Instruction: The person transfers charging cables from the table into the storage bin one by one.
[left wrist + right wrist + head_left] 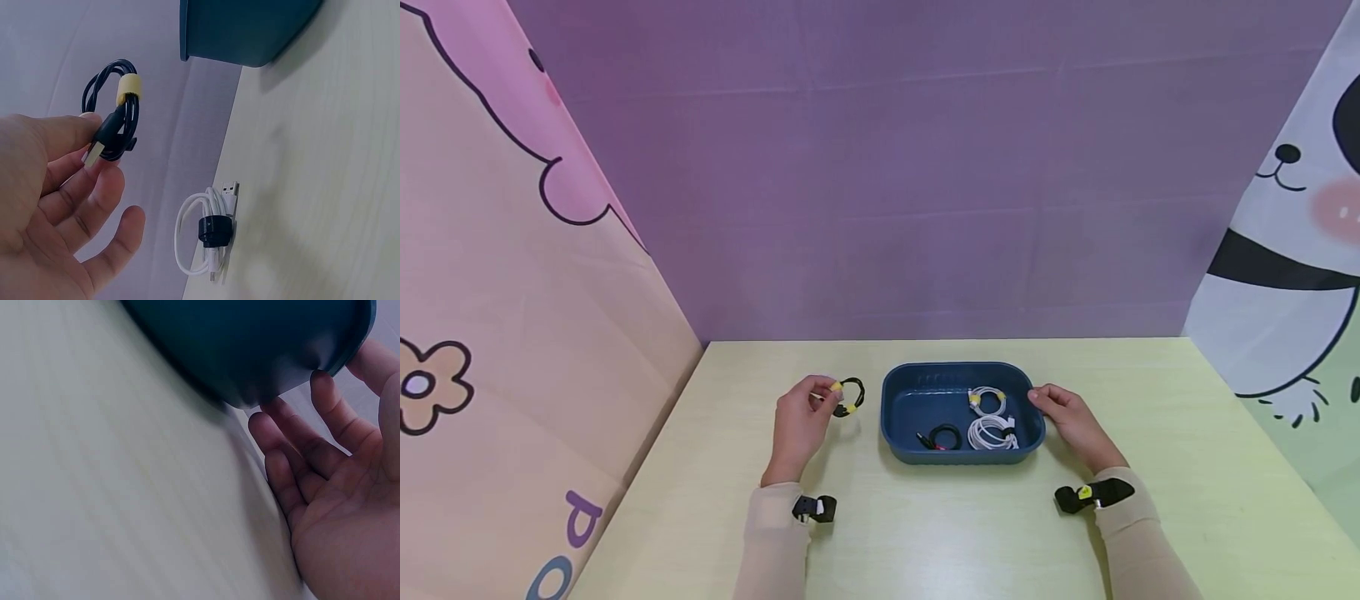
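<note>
Between thumb and fingertips my left hand pinches a coiled black USB cable bound with a yellow strap. It is held up off the table, left of a dark blue plastic bin. My right hand grips the bin's right end, with the thumb at the rim and fingertips against the outer wall. Inside the bin are a white coil with yellow ties, a larger white coil with a black strap and a small black cable.
In the left wrist view, a white USB cable with a black strap lies on the table beyond the left hand; the head view does not show it. The pale wooden table meets a purple backdrop at its far edge. Printed cloths flank both sides.
</note>
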Demonstrator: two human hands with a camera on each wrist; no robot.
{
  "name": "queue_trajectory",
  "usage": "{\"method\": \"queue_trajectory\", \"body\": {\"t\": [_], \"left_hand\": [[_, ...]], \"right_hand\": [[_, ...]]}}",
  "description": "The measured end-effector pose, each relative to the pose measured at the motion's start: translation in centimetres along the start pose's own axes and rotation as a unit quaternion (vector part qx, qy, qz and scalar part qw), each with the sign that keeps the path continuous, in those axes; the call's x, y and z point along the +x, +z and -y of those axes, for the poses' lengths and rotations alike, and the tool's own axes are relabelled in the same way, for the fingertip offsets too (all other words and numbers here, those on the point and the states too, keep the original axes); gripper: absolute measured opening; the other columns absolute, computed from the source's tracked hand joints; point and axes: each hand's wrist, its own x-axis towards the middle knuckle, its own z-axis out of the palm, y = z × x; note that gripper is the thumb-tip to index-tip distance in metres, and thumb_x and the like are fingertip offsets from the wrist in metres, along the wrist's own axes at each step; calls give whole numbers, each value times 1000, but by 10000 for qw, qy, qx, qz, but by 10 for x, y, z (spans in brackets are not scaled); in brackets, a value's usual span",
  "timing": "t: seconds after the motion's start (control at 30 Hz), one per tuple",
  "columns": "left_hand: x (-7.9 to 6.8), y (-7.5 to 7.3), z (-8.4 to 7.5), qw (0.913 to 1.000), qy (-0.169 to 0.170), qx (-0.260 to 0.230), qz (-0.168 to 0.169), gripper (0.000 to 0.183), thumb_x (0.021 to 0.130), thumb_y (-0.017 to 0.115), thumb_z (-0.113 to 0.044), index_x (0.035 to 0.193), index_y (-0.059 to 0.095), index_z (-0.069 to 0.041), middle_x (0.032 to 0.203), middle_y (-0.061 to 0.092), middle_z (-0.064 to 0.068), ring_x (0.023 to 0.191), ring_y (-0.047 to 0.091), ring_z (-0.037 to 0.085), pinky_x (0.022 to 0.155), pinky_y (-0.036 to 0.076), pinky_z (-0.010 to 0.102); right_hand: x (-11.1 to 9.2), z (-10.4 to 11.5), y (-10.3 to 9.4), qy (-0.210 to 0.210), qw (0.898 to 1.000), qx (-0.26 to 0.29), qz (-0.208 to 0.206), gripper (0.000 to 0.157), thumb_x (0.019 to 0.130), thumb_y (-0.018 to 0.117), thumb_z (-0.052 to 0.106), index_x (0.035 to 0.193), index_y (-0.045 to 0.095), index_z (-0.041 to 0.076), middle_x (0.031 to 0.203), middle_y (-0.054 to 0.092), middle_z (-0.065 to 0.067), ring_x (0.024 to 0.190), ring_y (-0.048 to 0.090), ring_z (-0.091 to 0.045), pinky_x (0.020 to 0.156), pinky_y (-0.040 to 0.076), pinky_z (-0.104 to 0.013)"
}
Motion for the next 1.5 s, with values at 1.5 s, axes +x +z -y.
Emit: {"method": "queue_trajectory", "body": {"t": [1.5], "left_hand": [[-2,13,-8,9999,46,123,91,17,95,74,-16,110,74,-8,93,72,7,77,61,16,65,47,24]], "right_hand": [[2,-2,1,12,9999,107,33,48,105,56,42,118,61,-3,113,60,-1,112,50,-19,104,38,-38]]}}
